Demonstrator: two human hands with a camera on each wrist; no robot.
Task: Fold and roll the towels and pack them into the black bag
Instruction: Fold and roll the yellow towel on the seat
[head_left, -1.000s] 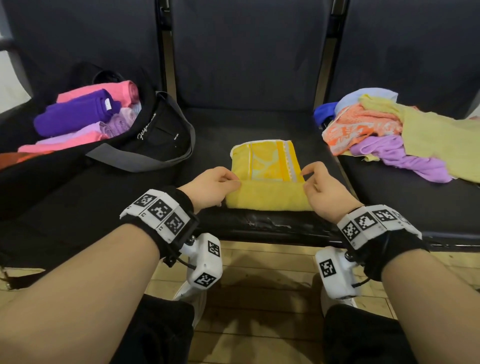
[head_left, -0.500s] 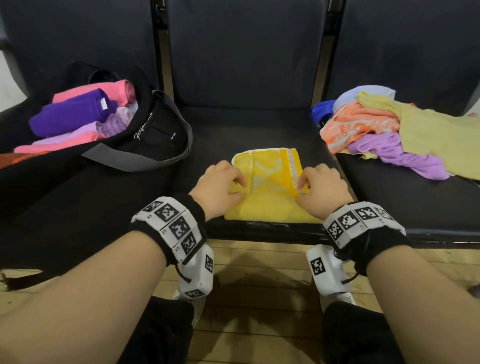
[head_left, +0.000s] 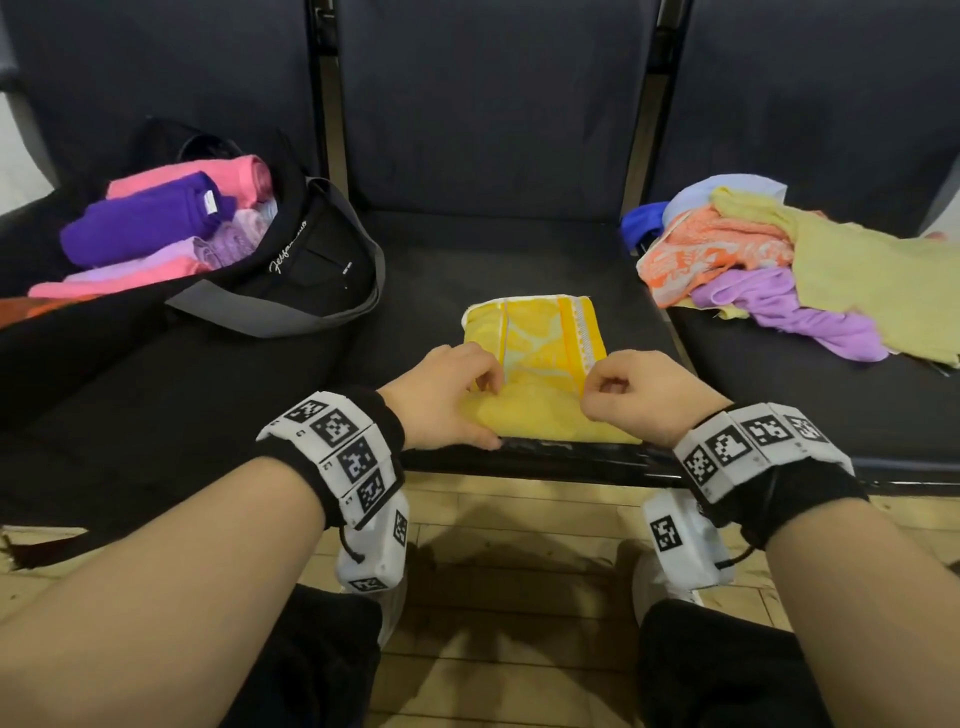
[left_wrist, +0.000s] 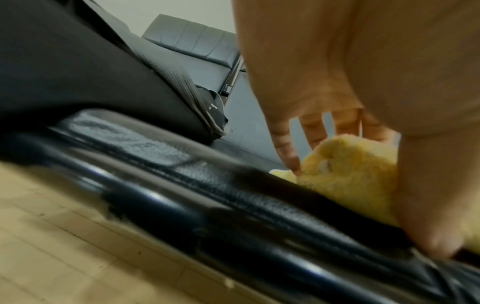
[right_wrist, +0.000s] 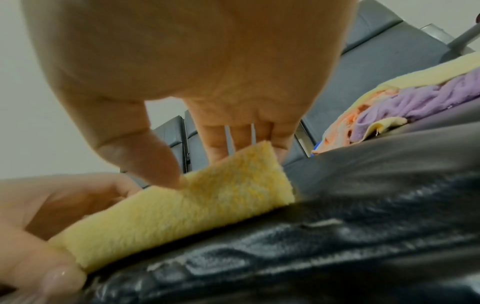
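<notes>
Hands, ours: left hand and right hand both curl around the yellow towel, gripping its rolled near edge. White script on the black bag is too small for us to read.

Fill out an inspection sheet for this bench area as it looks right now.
Surface: dark padded bench seat, worn along its front edge.
Job's things: yellow towel on the middle seat, near edge partly rolled; black bag on the left seat, holding rolled pink and purple towels.
Clutter: loose towel pile on the right seat, in orange, lilac, pale yellow and blue.
Grippers: left hand and right hand both have fingers curled over the towel's roll.
Cables: thin black cord at the right wrist unit.
Surroundings: wooden floor below, bench backrests behind.
</notes>
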